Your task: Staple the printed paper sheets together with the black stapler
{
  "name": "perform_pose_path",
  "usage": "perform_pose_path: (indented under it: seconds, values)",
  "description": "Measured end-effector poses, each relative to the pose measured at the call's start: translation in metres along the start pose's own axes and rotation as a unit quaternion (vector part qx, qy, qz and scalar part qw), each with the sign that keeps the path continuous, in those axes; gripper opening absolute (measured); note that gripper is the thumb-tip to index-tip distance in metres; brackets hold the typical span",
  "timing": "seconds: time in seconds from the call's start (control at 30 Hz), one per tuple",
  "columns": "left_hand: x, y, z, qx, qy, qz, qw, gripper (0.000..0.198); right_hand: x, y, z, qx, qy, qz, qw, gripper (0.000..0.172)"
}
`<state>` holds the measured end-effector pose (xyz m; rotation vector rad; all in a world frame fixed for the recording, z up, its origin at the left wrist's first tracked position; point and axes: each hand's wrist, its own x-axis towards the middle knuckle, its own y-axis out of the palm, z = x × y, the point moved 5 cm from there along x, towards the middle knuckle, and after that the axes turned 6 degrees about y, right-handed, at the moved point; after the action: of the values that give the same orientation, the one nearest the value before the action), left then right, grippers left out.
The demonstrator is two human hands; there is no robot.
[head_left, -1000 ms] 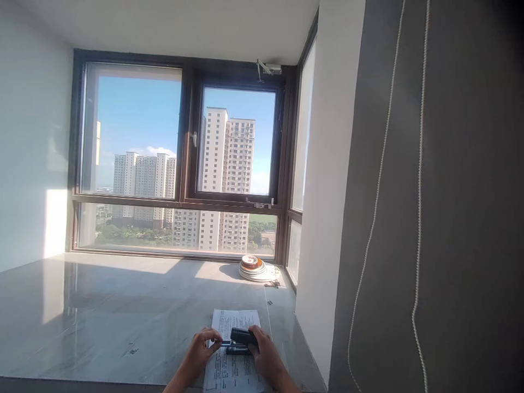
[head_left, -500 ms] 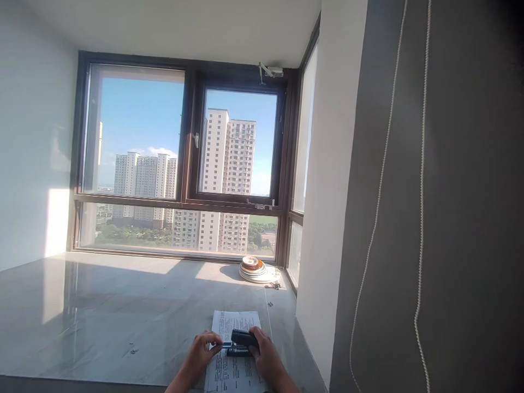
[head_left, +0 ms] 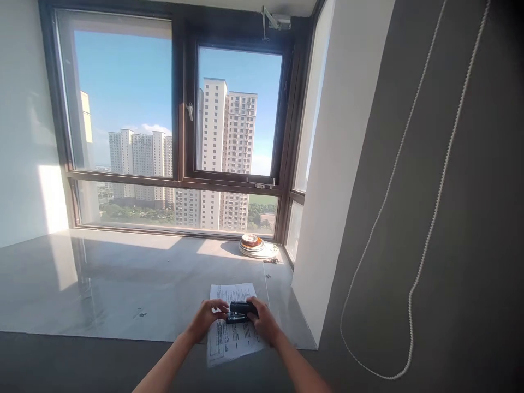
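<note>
A black stapler (head_left: 241,308) lies tilted open on a stack of printed paper sheets (head_left: 233,345), its top arm raised above its base. From the right side, my right hand (head_left: 265,323) is closed around its rear end. My left hand (head_left: 207,317) is at its left end, with thumb and fingers bent together in a pinch against the front. What lies between those left fingertips is too small to make out fully. The sheets hang partly over the near edge of the ledge.
A pale stone window ledge (head_left: 164,284) stretches to the dark-framed window. Stacked round items (head_left: 252,246) stand in its back right corner. Small dark bits (head_left: 141,313) lie to the left. A white beaded cord (head_left: 411,305) hangs at the right, beside the wall.
The view has tilted down and shifted. My left fingers have moved in against the stapler's front; the slim metal piece that stuck out there before no longer shows. My right hand keeps its hold.
</note>
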<state>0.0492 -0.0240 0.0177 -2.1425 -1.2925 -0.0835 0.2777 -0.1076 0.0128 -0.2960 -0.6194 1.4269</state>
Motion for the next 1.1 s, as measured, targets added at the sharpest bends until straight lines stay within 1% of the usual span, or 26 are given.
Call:
perform_pose_path:
  seconds: [0.07, 0.2, 0.3, 0.37, 0.43, 0.5, 0.57, 0.6, 0.67, 0.7, 0.73, 0.8, 0.87, 0.93, 0.97, 1.03, 1.1]
  values:
    - [0.009, 0.005, -0.008, 0.009, 0.036, -0.011, 0.999, 0.024, 0.001, -0.001, 0.002, 0.009, -0.013, 0.005, 1.0, 0.036]
    - [0.024, 0.014, -0.004, 0.016, 0.039, -0.013, 0.999, 0.025, 0.005, -0.005, 0.0, 0.027, -0.016, -0.006, 0.999, 0.035]
    - [0.028, 0.019, -0.002, 0.027, 0.057, 0.02, 0.998, 0.029, 0.005, -0.006, 0.004, 0.018, -0.028, 0.005, 0.999, 0.033]
    - [0.025, 0.018, -0.002, 0.052, 0.072, 0.037, 0.995, 0.029, 0.002, -0.006, 0.009, 0.008, -0.035, 0.012, 0.999, 0.033]
    - [0.017, 0.01, -0.001, 0.107, 0.08, 0.026, 0.991, 0.027, -0.001, -0.006, 0.014, -0.004, -0.034, 0.01, 0.999, 0.033]
    - [0.006, -0.008, 0.005, 0.191, 0.064, -0.003, 0.979, 0.029, -0.005, -0.008, 0.017, -0.023, -0.02, 0.005, 1.0, 0.035]
    - [-0.007, -0.034, 0.019, 0.291, 0.011, -0.029, 0.956, 0.039, -0.011, -0.012, 0.015, -0.047, 0.004, 0.0, 0.999, 0.037]
    - [-0.014, -0.047, 0.029, 0.337, -0.028, -0.026, 0.941, 0.044, -0.015, -0.016, 0.012, -0.059, 0.018, -0.007, 0.998, 0.037]
    - [-0.027, -0.072, 0.052, 0.394, -0.125, -0.008, 0.911, 0.051, -0.024, -0.028, 0.003, -0.076, 0.043, -0.028, 0.996, 0.039]
    - [-0.032, -0.082, 0.061, 0.408, -0.154, 0.001, 0.9, 0.054, -0.028, -0.034, -0.002, -0.081, 0.052, -0.04, 0.995, 0.04]
    - [-0.035, -0.087, 0.068, 0.415, -0.165, 0.015, 0.895, 0.057, -0.033, -0.041, -0.008, -0.085, 0.061, -0.054, 0.993, 0.04]
    - [-0.037, -0.092, 0.074, 0.426, -0.165, 0.02, 0.889, 0.059, -0.039, -0.054, -0.018, -0.089, 0.075, -0.076, 0.99, 0.04]
    - [-0.037, -0.091, 0.072, 0.432, -0.162, 0.011, 0.887, 0.061, -0.039, -0.065, -0.025, -0.079, 0.076, -0.094, 0.99, 0.039]
    - [-0.037, -0.088, 0.069, 0.428, -0.168, 0.008, 0.888, 0.062, -0.032, -0.078, -0.029, -0.061, 0.071, -0.13, 0.987, 0.045]
    - [-0.037, -0.087, 0.067, 0.424, -0.17, 0.011, 0.889, 0.063, -0.025, -0.084, -0.031, -0.066, 0.078, -0.152, 0.983, 0.049]
    - [-0.038, -0.085, 0.064, 0.42, -0.172, 0.018, 0.891, 0.064, -0.005, -0.095, -0.036, -0.114, 0.113, -0.186, 0.97, 0.054]
    - [-0.039, -0.086, 0.061, 0.427, -0.169, 0.012, 0.888, 0.063, 0.021, -0.097, -0.041, -0.174, 0.14, -0.176, 0.959, 0.052]
